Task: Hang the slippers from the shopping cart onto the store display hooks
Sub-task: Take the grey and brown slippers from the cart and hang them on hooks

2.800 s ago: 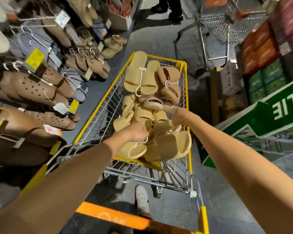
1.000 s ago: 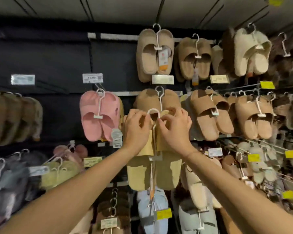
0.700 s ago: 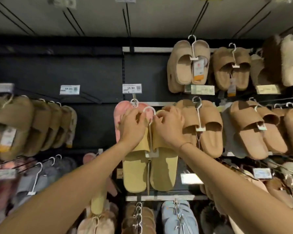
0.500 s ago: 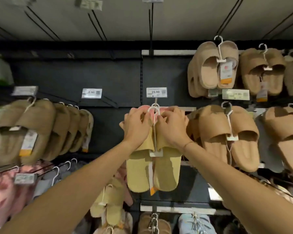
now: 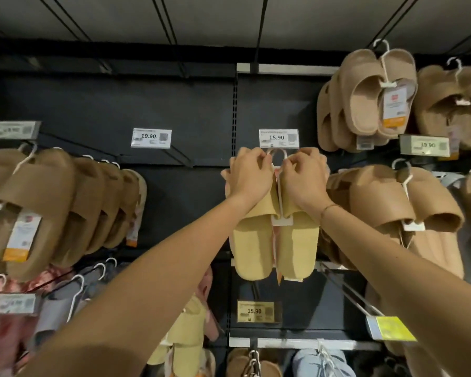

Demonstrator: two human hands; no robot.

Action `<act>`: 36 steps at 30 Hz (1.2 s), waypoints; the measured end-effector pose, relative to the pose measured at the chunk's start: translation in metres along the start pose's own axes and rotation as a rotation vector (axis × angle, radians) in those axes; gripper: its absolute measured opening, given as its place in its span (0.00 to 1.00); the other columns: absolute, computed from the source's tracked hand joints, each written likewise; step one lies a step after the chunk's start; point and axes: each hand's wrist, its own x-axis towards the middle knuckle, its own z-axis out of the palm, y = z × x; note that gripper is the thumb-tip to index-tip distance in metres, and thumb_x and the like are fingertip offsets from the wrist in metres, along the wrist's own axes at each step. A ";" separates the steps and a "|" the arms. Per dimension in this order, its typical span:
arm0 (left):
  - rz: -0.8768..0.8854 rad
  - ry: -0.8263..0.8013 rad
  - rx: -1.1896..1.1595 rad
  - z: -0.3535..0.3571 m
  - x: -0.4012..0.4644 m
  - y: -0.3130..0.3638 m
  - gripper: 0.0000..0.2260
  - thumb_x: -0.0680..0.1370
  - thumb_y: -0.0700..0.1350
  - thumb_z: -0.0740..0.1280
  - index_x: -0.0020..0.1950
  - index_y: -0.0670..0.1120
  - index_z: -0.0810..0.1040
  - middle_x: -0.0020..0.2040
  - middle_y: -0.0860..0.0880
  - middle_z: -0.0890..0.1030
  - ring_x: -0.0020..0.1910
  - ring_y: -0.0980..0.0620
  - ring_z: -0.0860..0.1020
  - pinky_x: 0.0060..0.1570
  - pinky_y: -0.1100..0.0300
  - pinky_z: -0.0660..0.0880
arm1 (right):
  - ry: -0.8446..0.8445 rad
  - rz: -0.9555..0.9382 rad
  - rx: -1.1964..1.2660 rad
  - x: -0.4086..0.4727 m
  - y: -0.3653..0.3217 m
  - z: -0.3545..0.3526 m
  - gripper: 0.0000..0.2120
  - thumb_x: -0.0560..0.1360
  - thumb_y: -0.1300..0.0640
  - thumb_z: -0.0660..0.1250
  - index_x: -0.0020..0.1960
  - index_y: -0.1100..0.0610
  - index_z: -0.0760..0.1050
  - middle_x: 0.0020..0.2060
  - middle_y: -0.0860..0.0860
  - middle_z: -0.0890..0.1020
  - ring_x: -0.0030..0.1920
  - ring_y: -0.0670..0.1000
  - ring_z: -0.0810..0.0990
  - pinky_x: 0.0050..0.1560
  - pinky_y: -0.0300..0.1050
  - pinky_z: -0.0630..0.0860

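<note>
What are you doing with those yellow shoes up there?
A person is hanging a pair of yellow slippers on a store wall. The left hand and the right hand each grip the top of the pair, beside its white hanger, just under the 15.90 price tag. Brown slippers hang to the right.

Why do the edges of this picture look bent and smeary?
Head view: the wide-angle lens bows the shelf rails and stretches the forearms; the lower left corner is blurred; the centre is sharp, where the left hand and right hand hold the yellow slippers beneath a readable 15.90 price tag.
</note>
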 end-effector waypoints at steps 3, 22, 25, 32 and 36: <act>-0.009 0.032 0.003 0.003 0.005 -0.004 0.11 0.83 0.54 0.60 0.50 0.53 0.80 0.57 0.52 0.75 0.58 0.49 0.72 0.58 0.49 0.60 | 0.015 -0.018 0.001 0.006 -0.002 0.004 0.12 0.82 0.51 0.61 0.58 0.53 0.80 0.65 0.49 0.72 0.69 0.51 0.65 0.69 0.46 0.58; 0.223 -0.150 0.629 0.039 -0.044 -0.036 0.28 0.84 0.57 0.48 0.81 0.46 0.53 0.81 0.39 0.54 0.81 0.39 0.50 0.78 0.41 0.50 | -0.263 -0.106 -0.106 -0.040 0.059 0.004 0.27 0.83 0.47 0.58 0.79 0.55 0.60 0.78 0.54 0.63 0.78 0.55 0.59 0.77 0.53 0.59; 0.219 -0.303 0.669 0.045 -0.077 -0.010 0.32 0.84 0.55 0.53 0.83 0.46 0.44 0.83 0.40 0.46 0.81 0.40 0.44 0.79 0.42 0.45 | -0.375 -0.099 -0.152 -0.061 0.074 -0.020 0.32 0.82 0.45 0.59 0.81 0.53 0.54 0.80 0.54 0.57 0.79 0.55 0.58 0.77 0.53 0.60; 0.126 -0.714 0.566 0.083 -0.157 0.084 0.17 0.76 0.52 0.66 0.63 0.49 0.72 0.66 0.44 0.72 0.66 0.40 0.70 0.65 0.45 0.66 | -0.857 -0.024 -0.267 -0.135 0.127 -0.113 0.12 0.78 0.57 0.64 0.59 0.60 0.78 0.55 0.57 0.80 0.56 0.58 0.78 0.59 0.47 0.72; 0.189 -1.320 0.562 0.128 -0.214 0.132 0.14 0.81 0.52 0.64 0.55 0.43 0.82 0.54 0.44 0.83 0.46 0.47 0.79 0.46 0.56 0.74 | -1.206 0.279 -0.441 -0.183 0.163 -0.208 0.16 0.81 0.54 0.65 0.66 0.60 0.76 0.55 0.54 0.82 0.50 0.51 0.80 0.46 0.35 0.72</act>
